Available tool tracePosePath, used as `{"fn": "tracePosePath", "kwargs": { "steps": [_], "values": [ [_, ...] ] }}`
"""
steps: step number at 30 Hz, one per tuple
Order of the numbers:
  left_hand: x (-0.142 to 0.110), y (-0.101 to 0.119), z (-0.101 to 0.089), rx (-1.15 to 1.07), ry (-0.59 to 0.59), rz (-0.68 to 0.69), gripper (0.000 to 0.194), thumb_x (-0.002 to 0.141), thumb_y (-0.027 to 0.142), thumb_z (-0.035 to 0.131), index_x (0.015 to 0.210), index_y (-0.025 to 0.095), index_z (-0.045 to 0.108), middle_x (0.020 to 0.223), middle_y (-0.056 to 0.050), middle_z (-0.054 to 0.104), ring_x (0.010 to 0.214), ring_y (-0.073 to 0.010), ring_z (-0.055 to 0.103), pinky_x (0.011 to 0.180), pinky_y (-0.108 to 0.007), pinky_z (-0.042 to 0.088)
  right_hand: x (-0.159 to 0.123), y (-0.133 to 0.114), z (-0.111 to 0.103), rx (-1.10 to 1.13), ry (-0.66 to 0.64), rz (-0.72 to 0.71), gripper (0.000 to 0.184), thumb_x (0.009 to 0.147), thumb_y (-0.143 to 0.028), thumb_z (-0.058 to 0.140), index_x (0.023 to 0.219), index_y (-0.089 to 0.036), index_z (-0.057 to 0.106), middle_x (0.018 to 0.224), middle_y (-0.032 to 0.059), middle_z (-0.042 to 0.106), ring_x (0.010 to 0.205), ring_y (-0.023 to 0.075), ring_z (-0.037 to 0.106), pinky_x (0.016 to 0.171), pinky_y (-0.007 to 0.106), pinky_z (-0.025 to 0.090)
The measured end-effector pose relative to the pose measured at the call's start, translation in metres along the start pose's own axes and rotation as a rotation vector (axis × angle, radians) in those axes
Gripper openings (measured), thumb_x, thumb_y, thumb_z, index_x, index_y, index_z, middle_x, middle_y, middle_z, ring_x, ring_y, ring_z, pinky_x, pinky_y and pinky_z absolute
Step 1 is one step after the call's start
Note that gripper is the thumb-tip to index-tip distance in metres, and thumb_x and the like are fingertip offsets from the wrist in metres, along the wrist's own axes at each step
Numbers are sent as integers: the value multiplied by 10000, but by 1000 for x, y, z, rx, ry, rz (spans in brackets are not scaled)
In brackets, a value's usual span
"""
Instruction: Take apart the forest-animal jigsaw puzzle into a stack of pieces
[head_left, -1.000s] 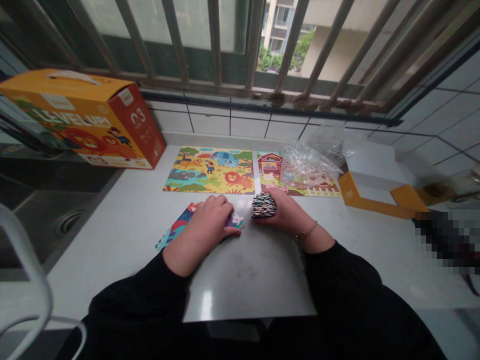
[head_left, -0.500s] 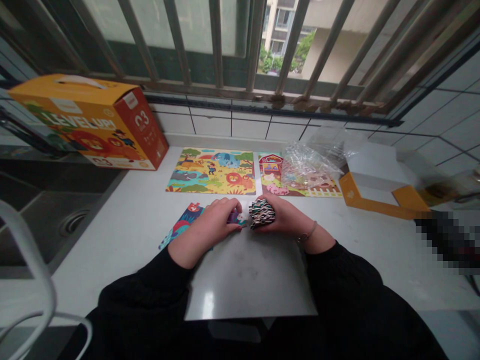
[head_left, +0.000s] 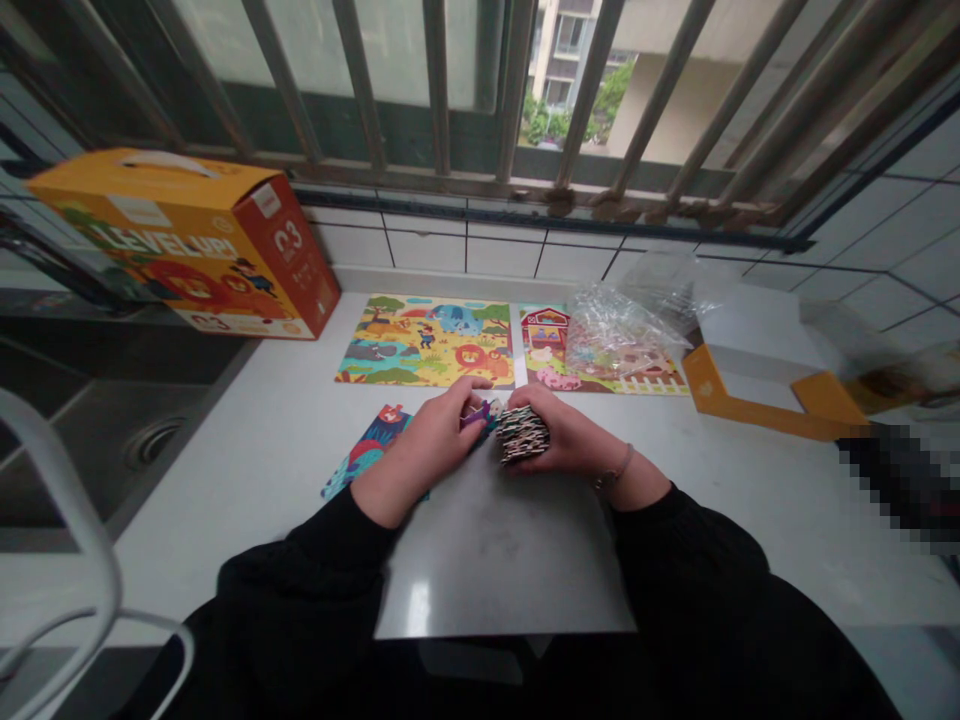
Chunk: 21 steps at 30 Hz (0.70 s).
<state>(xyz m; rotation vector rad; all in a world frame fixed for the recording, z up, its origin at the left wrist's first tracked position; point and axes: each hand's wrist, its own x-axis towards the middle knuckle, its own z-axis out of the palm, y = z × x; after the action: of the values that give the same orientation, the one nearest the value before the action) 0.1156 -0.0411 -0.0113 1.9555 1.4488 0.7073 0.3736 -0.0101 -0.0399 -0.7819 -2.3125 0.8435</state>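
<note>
My right hand (head_left: pixel 559 435) is closed around a thick stack of jigsaw puzzle pieces (head_left: pixel 523 436), their striped edges turned toward me. Beside it, my left hand (head_left: pixel 442 435) pinches a purple and teal puzzle piece (head_left: pixel 484 415) close to the stack's left side; whether the piece touches the stack I cannot tell. Left of my left wrist, several joined blue puzzle pieces (head_left: pixel 365 452) lie on the counter, partly covered by my forearm. Below both hands is a shiny grey sheet (head_left: pixel 510 560).
A savanna animal picture (head_left: pixel 427 340) and a farm picture (head_left: pixel 547 350) lie at the back, the latter under clear plastic wrap (head_left: pixel 622 330). An orange carton (head_left: pixel 187 245) stands back left near the sink (head_left: pixel 142 430). An opened yellow box (head_left: pixel 765 390) sits at right; a white cable (head_left: pixel 82 540) loops at front left.
My left hand has moved slightly up and tilted the purple piece, bringing it nearer the stack. My right hand still holds the stack, its edges turned a little more toward me.
</note>
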Motion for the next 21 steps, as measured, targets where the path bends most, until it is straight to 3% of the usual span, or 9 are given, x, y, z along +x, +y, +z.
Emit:
{"fn": "tracePosePath", "kwargs": {
  "steps": [4, 8, 14, 18, 21],
  "values": [
    [0, -3, 4, -91, -31, 44, 501, 937, 95, 723, 1394, 283, 640, 977, -5, 778, 875, -206, 743, 844, -352, 578, -4, 4, 4, 66, 30, 100, 833, 705, -497, 1015, 1348, -266, 538, 1249, 96, 648, 1092, 303, 678, 954, 472, 589],
    [0, -4, 2, -158, -66, 103, 453, 988, 134, 691, 1409, 296, 643, 1093, -18, 820, 957, -209, 774, 911, -369, 603, -5, 7, 7, 77, 60, 87, 1016, 667, -460, 1042, 1495, -284, 480, 1426, 136, 618, 1273, 355, 657, 1091, 535, 562],
    [2, -4, -1, -112, -56, 143, 462, 924, 57, 696, 1341, 257, 694, 1291, -64, 805, 1136, -238, 766, 985, -385, 596, -1, 5, 3, 17, 66, 116, 818, 670, -454, 1044, 1333, -248, 613, 1249, 98, 703, 1142, 326, 696, 1016, 499, 583],
    [4, -8, 1, -75, -41, 81, 215, 961, 116, 704, 1135, 232, 757, 1082, -39, 831, 973, -223, 762, 916, -377, 595, -1, 2, 2, -15, 56, 105, 782, 673, -453, 1039, 1291, -239, 611, 1210, 94, 688, 1106, 313, 681, 981, 471, 576],
    [6, -12, 5, -78, -45, 100, 145, 989, 139, 690, 1047, 234, 781, 986, -19, 826, 883, -202, 746, 865, -350, 585, -1, -1, 2, -25, 37, 90, 755, 681, -463, 1027, 1265, -242, 603, 1195, 89, 667, 1084, 301, 668, 950, 448, 573]
  ]
}}
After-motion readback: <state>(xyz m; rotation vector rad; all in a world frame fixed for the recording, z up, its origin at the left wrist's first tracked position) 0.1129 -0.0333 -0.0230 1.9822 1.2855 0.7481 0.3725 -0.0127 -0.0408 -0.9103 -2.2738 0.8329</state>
